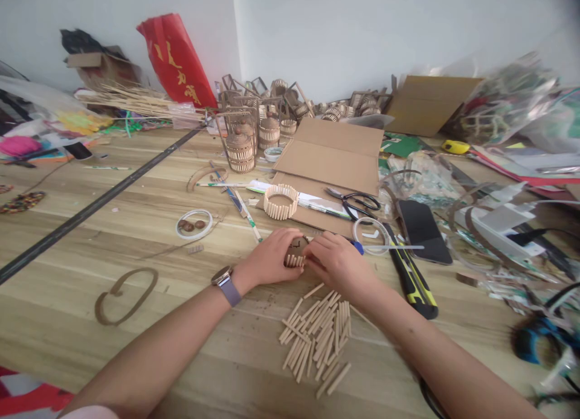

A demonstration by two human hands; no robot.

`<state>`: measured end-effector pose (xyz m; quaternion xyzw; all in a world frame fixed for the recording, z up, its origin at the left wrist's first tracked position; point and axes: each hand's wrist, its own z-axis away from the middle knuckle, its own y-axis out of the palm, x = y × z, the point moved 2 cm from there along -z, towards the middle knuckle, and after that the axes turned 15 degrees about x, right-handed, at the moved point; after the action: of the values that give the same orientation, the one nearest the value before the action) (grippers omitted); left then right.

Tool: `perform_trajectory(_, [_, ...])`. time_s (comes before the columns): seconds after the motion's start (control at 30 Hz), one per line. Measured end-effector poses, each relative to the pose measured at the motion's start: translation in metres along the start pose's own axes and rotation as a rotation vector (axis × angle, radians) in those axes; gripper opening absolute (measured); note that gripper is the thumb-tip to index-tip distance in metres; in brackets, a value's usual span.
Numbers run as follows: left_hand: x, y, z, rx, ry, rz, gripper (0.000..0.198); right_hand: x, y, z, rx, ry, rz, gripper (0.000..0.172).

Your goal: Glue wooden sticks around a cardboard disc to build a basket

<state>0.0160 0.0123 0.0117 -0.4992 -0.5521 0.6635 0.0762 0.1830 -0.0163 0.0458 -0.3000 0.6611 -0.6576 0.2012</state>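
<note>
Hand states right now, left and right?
Left hand: closed on a small round brown piece edged with pale wooden sticks.
Right hand: fingers bent at that piece's edge; cannot tell whether they grip anything.

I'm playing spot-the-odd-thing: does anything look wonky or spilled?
The small wooden sticks lie in a jumbled heap on the table, pointing different ways, so they look spilled, though maybe they were put there on purpose. The red bag by the wall leans sideways.

Ring (295,261) (stick-edged) in left hand (273,256)
</note>
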Motion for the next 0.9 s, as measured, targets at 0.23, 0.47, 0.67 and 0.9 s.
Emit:
perform_trajectory(0.23, [-0.001, 0.001, -0.001, 0.006, -0.014, -0.023, 0.060, 0.000, 0.000, -0.002, 0.013, 0.015, -0.018, 0.007])
perform_trajectory(0.47, [-0.004, 0.003, -0.001, 0.008, -0.020, -0.059, 0.057, -0.001, -0.010, 0.000, 0.082, 0.036, -0.132, 0.004])
perform_trajectory(0.67, [-0.004, 0.002, 0.000, 0.003, -0.036, -0.044, 0.062, -0.020, -0.030, 0.018, -0.012, 0.255, -0.360, 0.013])
perform_trajectory(0.9, [0.000, 0.005, 0.000, 0.007, -0.061, -0.029, 0.067, -0.038, -0.026, 0.058, 0.071, 0.599, -0.291, 0.031])
